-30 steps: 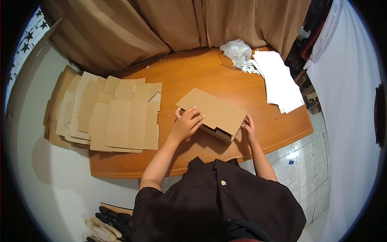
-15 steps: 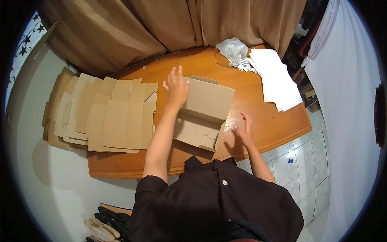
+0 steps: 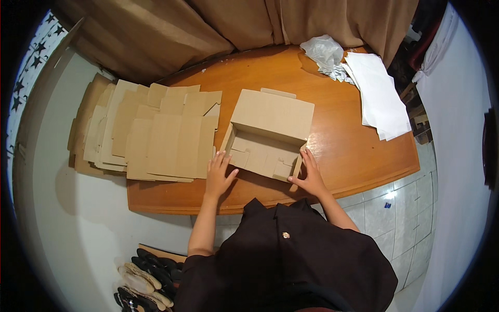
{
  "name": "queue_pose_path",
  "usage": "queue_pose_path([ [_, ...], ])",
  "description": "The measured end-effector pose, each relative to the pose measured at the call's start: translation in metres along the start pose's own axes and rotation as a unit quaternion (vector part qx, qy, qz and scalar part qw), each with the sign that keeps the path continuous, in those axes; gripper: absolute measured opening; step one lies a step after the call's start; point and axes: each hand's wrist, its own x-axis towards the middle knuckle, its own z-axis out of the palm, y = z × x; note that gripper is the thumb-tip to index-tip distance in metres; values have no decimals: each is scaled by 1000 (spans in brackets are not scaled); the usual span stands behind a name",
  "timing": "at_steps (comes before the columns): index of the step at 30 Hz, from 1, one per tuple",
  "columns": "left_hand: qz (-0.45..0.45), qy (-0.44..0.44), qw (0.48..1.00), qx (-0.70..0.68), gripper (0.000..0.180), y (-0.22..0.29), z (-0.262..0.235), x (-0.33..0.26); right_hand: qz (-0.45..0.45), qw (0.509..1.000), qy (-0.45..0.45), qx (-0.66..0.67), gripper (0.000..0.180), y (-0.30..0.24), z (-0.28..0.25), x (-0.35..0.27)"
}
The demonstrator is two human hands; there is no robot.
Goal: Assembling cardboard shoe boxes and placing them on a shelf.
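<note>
A brown cardboard box (image 3: pixel 260 154) sits on the table with its hinged lid (image 3: pixel 273 114) raised and tipped toward the far side. Inside, slots and folded tabs show along the near wall and bottom. My left hand (image 3: pixel 220 172) is at the box's near left corner, fingers spread, fingertips by the left wall. On the opposite side my right hand (image 3: pixel 312 176) rests against the right wall, its thumb at the near right corner and its fingers apart. Neither hand is wrapped round the box.
Flattened cardboard sheets (image 3: pixel 174 140) lie piled on the wooden table (image 3: pixel 338 135) at the left. White paper sheets (image 3: pixel 377 96) and a crumpled clear plastic bag (image 3: pixel 323 54) are at the far right. Brown curtains (image 3: pixel 234 26) hang behind. Shoes (image 3: pixel 150 275) stand on the floor, lower left.
My left hand has come down from beside the lid to the near left corner. My right hand has moved in from the right to touch the box's right side. The lid remains raised.
</note>
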Motion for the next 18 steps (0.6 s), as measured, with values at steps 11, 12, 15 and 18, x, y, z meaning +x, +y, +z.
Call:
queue_pose_path([
  [11, -6, 80, 997, 22, 28, 40, 50, 27, 2, 995, 89, -54, 60, 22, -26, 24],
  [12, -2, 89, 996, 18, 28, 40, 53, 31, -2, 992, 119, -40, 53, 27, -32, 28],
  [15, 4, 115, 993, 9, 27, 46, 62, 38, 13, 981, 179, -71, 42, 41, -68, 47],
  [18, 9, 130, 992, 2, 27, 50, 69, 41, 117, 936, 195, -268, 33, 79, -116, 69],
])
